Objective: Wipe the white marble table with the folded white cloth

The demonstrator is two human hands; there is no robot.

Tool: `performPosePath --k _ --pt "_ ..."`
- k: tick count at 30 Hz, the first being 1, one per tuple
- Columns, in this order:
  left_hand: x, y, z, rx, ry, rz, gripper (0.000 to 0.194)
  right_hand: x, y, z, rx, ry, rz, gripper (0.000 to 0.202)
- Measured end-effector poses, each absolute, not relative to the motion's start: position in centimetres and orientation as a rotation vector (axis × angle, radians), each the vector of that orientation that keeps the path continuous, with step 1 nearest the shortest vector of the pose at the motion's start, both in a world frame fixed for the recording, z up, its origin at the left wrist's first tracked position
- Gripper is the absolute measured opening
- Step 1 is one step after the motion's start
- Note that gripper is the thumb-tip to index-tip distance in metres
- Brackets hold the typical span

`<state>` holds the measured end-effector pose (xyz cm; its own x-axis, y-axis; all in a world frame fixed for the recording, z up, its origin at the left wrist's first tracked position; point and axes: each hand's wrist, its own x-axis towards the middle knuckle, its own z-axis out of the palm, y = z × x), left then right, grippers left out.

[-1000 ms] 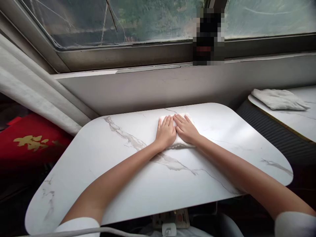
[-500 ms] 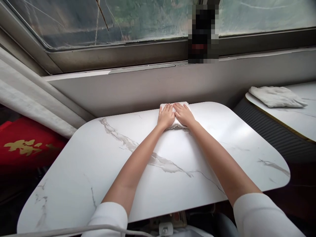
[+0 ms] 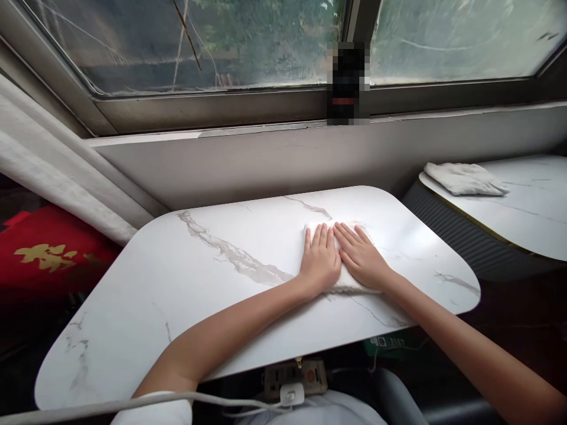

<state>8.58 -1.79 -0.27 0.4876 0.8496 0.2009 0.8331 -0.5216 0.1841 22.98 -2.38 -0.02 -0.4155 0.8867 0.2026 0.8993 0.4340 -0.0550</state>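
A folded white cloth (image 3: 354,285) lies on a white table (image 3: 133,283) with grey marble veins and rounded corners. My left hand (image 3: 319,260) rests flat on the cloth's left part, fingers stretched out and pointing away from me. Beside it, my right hand (image 3: 361,257) presses flat on the cloth too, its fingers extended and angled to the left. The two hands touch or nearly touch at the thumbs. Both palms cover much of the cloth, so only its edges and near side show.
Another white cloth (image 3: 465,179) lies on a second marbled table (image 3: 535,206) at right. A white cable (image 3: 88,408) crosses the lower left; a power strip (image 3: 274,379) sits below the near edge. A pale curtain (image 3: 66,165) and red fabric (image 3: 88,236) are left, a window (image 3: 266,47) behind.
Both hands have slid the cloth from the table's far edge toward me and a little to the right. My elbows are more bent, and the view has shifted slightly.
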Motion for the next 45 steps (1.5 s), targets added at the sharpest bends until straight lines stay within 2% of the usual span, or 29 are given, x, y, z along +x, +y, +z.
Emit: performPosePath --k 6,11,18,24,29,38,45 --pt "8.8 -7.4 1.0 2.575 1.277 0.292 0.058 24.0 -9.2 0.4 -1.527 -2.501 -0.160 0.060" --pt "8.5 -7.2 2.0 2.427 1.166 0.196 0.059 24.2 -9.7 0.6 -1.585 -2.499 -0.080 0.059" --pt "10.5 0.3 1.4 2.405 1.317 0.245 0.056 25.0 -1.5 0.7 -1.774 -2.426 0.193 0.055" --pt "12.9 10.0 0.3 2.512 1.510 0.465 0.051 25.4 9.1 0.2 -1.797 -2.268 0.043 0.055" --pt "15.2 14.8 0.2 2.489 1.615 0.525 0.050 27.2 14.3 0.5 -1.768 -2.290 0.060 0.055" --pt "18.5 17.1 -0.3 2.490 1.697 0.571 0.049 30.5 17.0 0.1 -1.735 -2.275 0.055 0.056" --pt "19.0 13.1 -0.3 2.502 1.672 0.555 0.052 31.2 12.9 -0.1 -1.741 -2.308 -0.018 0.053"
